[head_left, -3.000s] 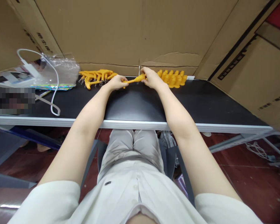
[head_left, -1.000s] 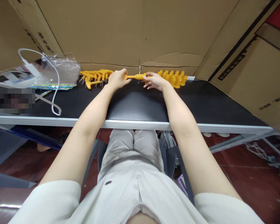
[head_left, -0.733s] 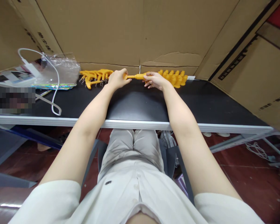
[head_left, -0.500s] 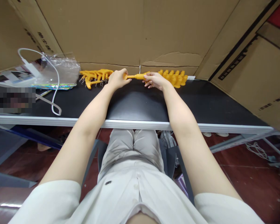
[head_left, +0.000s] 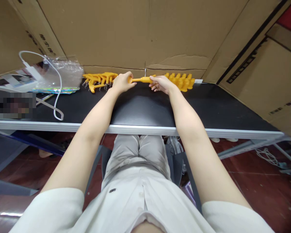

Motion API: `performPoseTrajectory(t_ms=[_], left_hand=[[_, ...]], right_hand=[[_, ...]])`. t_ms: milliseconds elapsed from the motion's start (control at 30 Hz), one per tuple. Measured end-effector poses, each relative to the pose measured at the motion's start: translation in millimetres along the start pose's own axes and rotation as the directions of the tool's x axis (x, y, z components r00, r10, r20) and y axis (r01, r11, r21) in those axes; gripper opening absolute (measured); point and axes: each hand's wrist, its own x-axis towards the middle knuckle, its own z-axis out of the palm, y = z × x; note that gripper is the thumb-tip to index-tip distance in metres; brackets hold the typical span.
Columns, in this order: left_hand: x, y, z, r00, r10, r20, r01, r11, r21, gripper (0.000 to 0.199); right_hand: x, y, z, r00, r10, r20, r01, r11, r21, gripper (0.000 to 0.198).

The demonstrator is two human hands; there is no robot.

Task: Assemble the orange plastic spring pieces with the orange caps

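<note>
Both hands meet over the back of the black table, each on one end of an orange plastic corkscrew (head_left: 137, 80). My left hand (head_left: 122, 82) is closed round its handle end, which the fingers mostly hide. A narrow ridged shaft runs right into a thicker orange sleeve (head_left: 145, 79). My right hand (head_left: 162, 84) pinches the right end of that sleeve between thumb and fingers. Left of my left hand lies a cluster of orange T-handled corkscrews (head_left: 100, 78) with metal spirals. Beyond my right hand stand several orange plastic sleeves (head_left: 181, 81), grouped close together.
Cardboard walls (head_left: 147, 35) close off the table's back and right side. At left lie a clear plastic bag (head_left: 65, 72), a white cable (head_left: 60, 84) and a pixelated patch. A pale metal edge (head_left: 140, 129) runs along the table's front.
</note>
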Motion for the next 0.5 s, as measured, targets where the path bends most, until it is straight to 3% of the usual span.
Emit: performPoseTrajectory(t_ms=[500], left_hand=[[8.8,-11.8,9.8,0.997,0.073,-0.020,-0.074,0.996,-0.046,0.055]], right_hand=[[-1.2,-4.3,1.6,0.995,0.068,-0.072,-0.066,0.998,0.024,0.038]])
